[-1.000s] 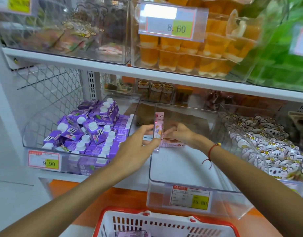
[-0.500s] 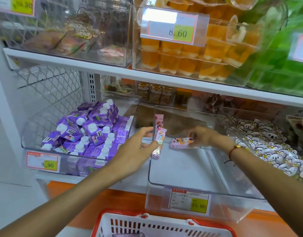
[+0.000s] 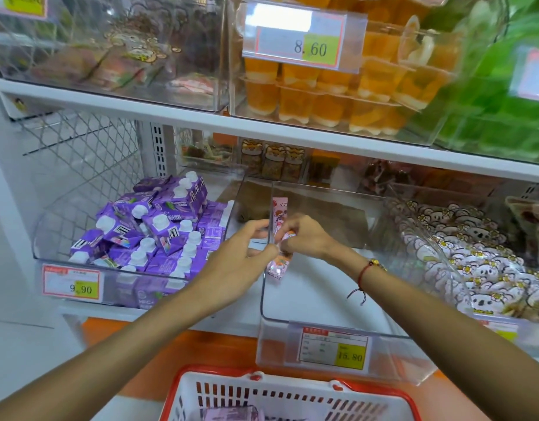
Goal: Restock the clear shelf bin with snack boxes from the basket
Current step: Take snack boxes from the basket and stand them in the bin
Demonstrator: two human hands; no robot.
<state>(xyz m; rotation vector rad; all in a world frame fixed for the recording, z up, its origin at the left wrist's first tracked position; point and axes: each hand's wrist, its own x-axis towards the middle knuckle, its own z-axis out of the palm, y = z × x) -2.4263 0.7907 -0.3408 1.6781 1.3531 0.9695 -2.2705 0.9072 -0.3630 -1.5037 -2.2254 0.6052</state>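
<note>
- Your right fingers (image 3: 288, 242) are curled round a pink box (image 3: 288, 237) at the bin's left wall, pinching it from the right side.
- Your left hand (image 3: 240, 256) is just outside that wall, fingers curled in with the tips meeting the same spot. Can't really tell if it's gripping the box (image 3: 278, 267) standing there or only steadying it.
- Another pink box (image 3: 279, 209) stands upright against the wall, just behind your hands.
- The clear bin (image 3: 322, 322) is on the lower shelf, tag 15.80 (image 3: 333, 347) on its front.
- Your right hand (image 3: 304, 238) has a red string bracelet (image 3: 364, 273) at the wrist.
- Purple cartons (image 3: 152, 232) fill the bin to the left, koala packs (image 3: 474, 253) the one to the right.
- The basket (image 3: 262, 393) is at the bottom edge, with a pinkish box (image 3: 231, 414) in it.
</note>
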